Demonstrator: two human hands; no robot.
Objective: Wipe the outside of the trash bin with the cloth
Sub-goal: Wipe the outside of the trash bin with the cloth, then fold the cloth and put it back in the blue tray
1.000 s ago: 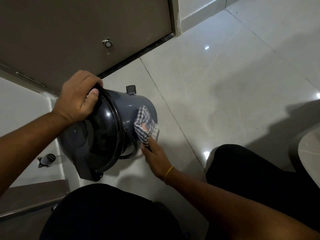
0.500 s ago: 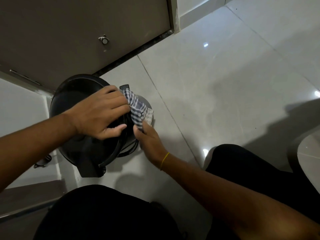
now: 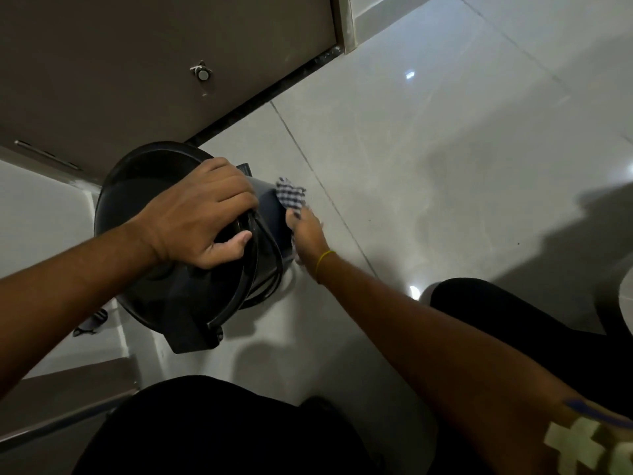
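A dark grey round trash bin [image 3: 178, 296] with a closed lid stands on the pale floor tiles at centre left. My left hand [image 3: 202, 221] lies across the lid, fingers wrapped over its right rim and thumb pressed on top. My right hand [image 3: 306, 231] holds a blue-and-white checked cloth [image 3: 291, 198] against the bin's right side wall, low down near the floor. A thin wire handle [image 3: 270, 248] hangs along that side. The bin's far and lower walls are hidden.
A brown door [image 3: 144, 63] with a small round stopper [image 3: 202, 74] rises right behind the bin. A small dark object [image 3: 92, 322] lies on the floor to the bin's left. My knees in black trousers [image 3: 534, 341] are at the bottom and right. Open tiles stretch to the right.
My left hand moved from the lid's far rim onto its top and right edge. The bin came upright from a tilt. The cloth swept up, then down the right side.
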